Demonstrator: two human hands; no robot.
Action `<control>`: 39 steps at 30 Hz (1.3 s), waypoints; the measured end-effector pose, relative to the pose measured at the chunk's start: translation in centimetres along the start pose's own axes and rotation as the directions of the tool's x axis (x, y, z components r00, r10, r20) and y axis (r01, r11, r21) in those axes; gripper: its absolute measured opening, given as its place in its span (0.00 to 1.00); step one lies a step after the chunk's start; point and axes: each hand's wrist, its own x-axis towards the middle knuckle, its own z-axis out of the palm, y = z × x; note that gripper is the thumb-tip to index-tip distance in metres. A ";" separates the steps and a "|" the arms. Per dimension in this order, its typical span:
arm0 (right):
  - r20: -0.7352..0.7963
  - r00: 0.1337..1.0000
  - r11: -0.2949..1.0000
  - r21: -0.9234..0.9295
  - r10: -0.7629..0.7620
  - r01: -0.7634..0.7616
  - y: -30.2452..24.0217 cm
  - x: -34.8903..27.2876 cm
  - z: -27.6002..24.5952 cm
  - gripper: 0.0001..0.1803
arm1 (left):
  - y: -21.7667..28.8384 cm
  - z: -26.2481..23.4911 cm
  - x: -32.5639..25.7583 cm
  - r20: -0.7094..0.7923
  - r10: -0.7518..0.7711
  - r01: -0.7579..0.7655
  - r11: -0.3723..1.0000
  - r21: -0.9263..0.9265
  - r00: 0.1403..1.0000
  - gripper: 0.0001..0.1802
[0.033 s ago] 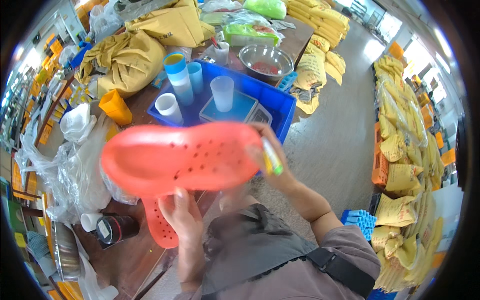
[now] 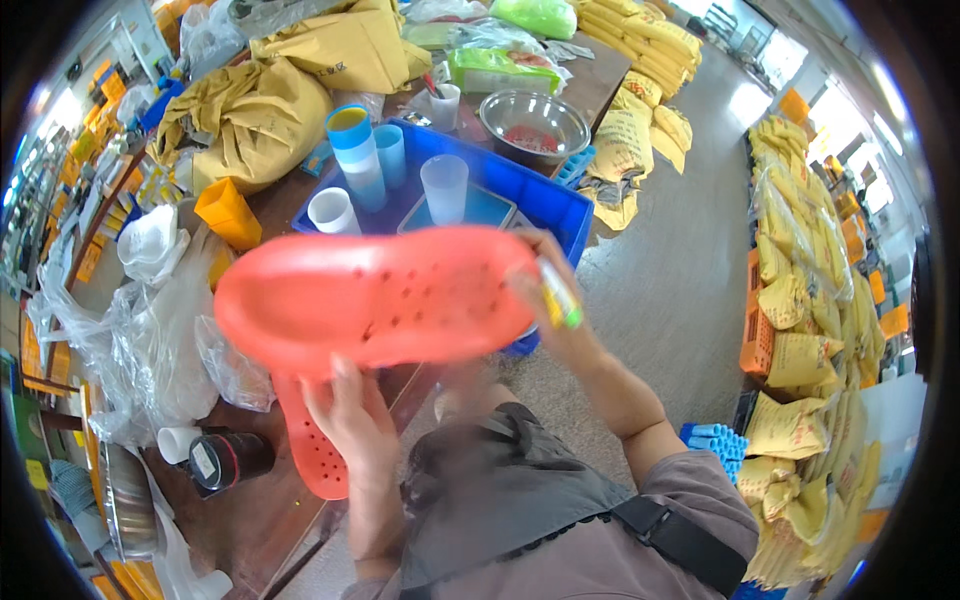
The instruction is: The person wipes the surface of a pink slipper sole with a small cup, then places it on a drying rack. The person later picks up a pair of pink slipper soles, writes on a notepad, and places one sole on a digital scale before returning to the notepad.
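I hold a large orange-red perforated shoe sole [image 2: 370, 295] flat in front of me, above the table edge. My left hand [image 2: 352, 425] grips it from below at its near edge. At the sole's right end, my right hand [image 2: 548, 300] touches the sole while its fingers hold a yellow-green marker [image 2: 561, 300]. A second orange-red perforated sole [image 2: 312, 455] lies on the wooden table [image 2: 270, 520] under the first, partly hidden by my left hand.
A blue crate [image 2: 545, 195] with several plastic cups stands behind the sole, with a metal bowl [image 2: 530, 125] beyond it. An orange cup [image 2: 228, 212], clear plastic bags [image 2: 150, 340] and a black jar [image 2: 232, 460] sit left. Yellow sacks [image 2: 800, 320] line the floor to the right.
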 end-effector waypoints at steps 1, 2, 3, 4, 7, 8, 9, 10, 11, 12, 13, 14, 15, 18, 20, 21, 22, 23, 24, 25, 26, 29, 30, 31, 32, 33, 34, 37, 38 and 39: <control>-0.013 1.000 0.999 0.052 0.006 -0.006 0.6 2.0 -1.8 0.18 | 0.1 1.0 2.4 -0.075 -0.040 0.047 0.995 0.090 0.996 0.22; -0.044 0.998 0.999 -0.003 0.047 -0.047 1.3 4.4 -3.5 0.16 | -0.1 2.1 4.9 -0.042 -0.056 0.059 0.996 0.066 0.998 0.21; -0.062 0.990 0.988 0.093 0.127 -0.121 2.4 7.2 -4.7 0.17 | -0.7 3.3 7.3 -0.005 -0.064 0.064 0.997 0.042 0.998 0.19; -0.029 0.985 0.977 0.137 0.170 -0.164 3.1 9.7 -6.2 0.18 | -1.5 4.5 9.3 0.036 -0.063 0.062 0.998 0.020 0.997 0.18; 0.065 0.962 0.924 0.270 0.264 -0.272 5.6 16.4 -9.0 0.21 | -5.2 7.7 12.2 0.020 -0.020 0.020 1.000 0.015 1.000 0.15; 0.107 0.959 0.920 0.270 0.263 -0.282 6.6 18.0 -9.8 0.22 | -6.2 8.3 12.6 -0.015 -0.045 0.046 0.999 0.028 0.999 0.16; 0.151 0.951 0.915 0.269 0.268 -0.301 7.4 19.5 -10.4 0.23 | -7.1 8.8 12.9 -0.056 -0.075 0.077 0.996 0.042 0.996 0.16; 0.189 0.943 0.922 0.230 0.273 -0.313 8.3 20.7 -11.0 0.24 | -7.8 9.1 13.0 -0.089 -0.091 0.095 0.995 0.039 0.992 0.16; 0.228 0.934 0.927 0.195 0.275 -0.321 9.1 21.8 -11.5 0.25 | -8.5 9.5 13.0 -0.123 -0.107 0.112 0.993 0.035 0.987 0.16; 0.281 0.924 0.934 0.172 0.258 -0.313 9.8 22.9 -11.8 0.26 | -9.1 9.8 13.0 -0.156 -0.122 0.128 0.991 0.031 0.980 0.16; 0.351 0.880 0.929 0.063 0.322 -0.365 10.2 24.0 -12.4 0.28 | -9.5 10.1 13.1 -0.184 -0.127 0.133 0.991 0.022 0.975 0.16; 0.385 0.869 0.931 0.062 0.309 -0.359 10.8 24.6 -12.6 0.28 | -9.9 10.4 12.5 -0.184 -0.117 0.120 0.993 0.007 0.976 0.17; 0.419 0.858 0.934 0.059 0.297 -0.352 11.2 25.1 -12.9 0.29 | -10.2 10.6 12.2 -0.184 -0.107 0.107 0.994 -0.007 0.977 0.17; 0.487 0.847 0.951 0.096 0.211 -0.293 12.1 26.6 -13.3 0.32 | -11.3 10.8 11.0 -0.185 -0.033 0.025 0.999 -0.045 0.982 0.19; 0.504 0.851 0.952 0.162 0.147 -0.260 12.5 27.1 -13.4 0.32 | -11.8 10.5 10.5 -0.277 -0.034 0.036 0.999 0.004 0.960 0.21; 0.534 0.835 0.949 0.174 0.133 -0.263 12.6 27.4 -13.5 0.33 | -11.9 10.2 10.4 -0.254 -0.022 0.015 0.999 -0.028 0.967 0.23; 0.538 0.835 0.953 0.177 0.117 -0.247 12.7 27.5 -13.4 0.33 | -12.0 10.0 10.3 -0.231 -0.009 -0.005 0.998 -0.062 0.973 0.25; 0.532 0.841 0.953 0.189 0.102 -0.235 12.9 27.6 -13.5 0.32 | -12.0 9.8 10.3 -0.242 0.004 -0.019 0.998 -0.057 0.970 0.25; 0.532 0.843 0.953 0.211 0.075 -0.219 13.0 27.7 -13.5 0.32 | -12.0 9.7 10.3 -0.248 0.018 -0.032 0.998 -0.053 0.969 0.25; 0.521 0.850 0.952 0.212 0.082 -0.221 13.1 27.7 -13.6 0.31 | -12.0 9.6 10.4 -0.265 0.017 -0.032 0.998 -0.054 0.964 0.25; 0.513 0.852 0.945 0.212 0.108 -0.247 13.3 27.9 -13.7 0.30 | -11.9 9.6 10.5 -0.281 0.016 -0.033 0.998 -0.055 0.960 0.25; 0.497 0.852 0.928 0.215 0.165 -0.304 13.7 28.0 -14.1 0.29 | -11.7 10.0 10.6 -0.340 -0.006 -0.019 0.998 -0.068 0.940 0.27; 0.496 0.854 0.935 0.203 0.156 -0.289 13.8 28.1 -14.3 0.31 | -11.6 10.3 10.6 -0.357 0.001 -0.027 0.997 -0.067 0.934 0.28; 0.495 0.856 0.941 0.191 0.152 -0.278 13.9 28.2 -14.6 0.33 | -11.5 10.4 10.6 -0.374 0.005 -0.031 0.997 -0.064 0.927 0.28; 0.497 0.858 0.946 0.200 0.128 -0.257 14.0 28.2 -14.8 0.35 | -11.5 10.6 10.5 -0.390 0.006 -0.032 0.998 -0.060 0.921 0.28; 0.469 0.865 0.946 0.161 0.177 -0.281 14.1 28.3 -15.0 0.38 | -11.3 10.6 10.5 -0.362 -0.014 -0.009 0.998 -0.063 0.932 0.31; 0.472 0.868 0.943 0.191 0.155 -0.273 14.2 28.3 -15.3 0.38 | -11.2 10.6 10.4 -0.370 -0.029 0.004 0.998 -0.069 0.929 0.32; 0.457 0.880 0.924 0.267 0.129 -0.274 14.5 28.1 -16.0 0.37 | -10.9 9.9 10.1 -0.367 -0.058 0.027 0.996 -0.090 0.928 0.34; 0.454 0.881 0.917 0.282 0.131 -0.282 14.6 28.1 -16.2 0.37 | -10.8 9.6 10.1 -0.349 -0.063 0.030 0.995 -0.098 0.935 0.35; 0.452 0.882 0.910 0.296 0.133 -0.290 14.7 28.0 -16.4 0.36 | -10.8 9.3 10.1 -0.332 -0.067 0.033 0.994 -0.106 0.941 0.35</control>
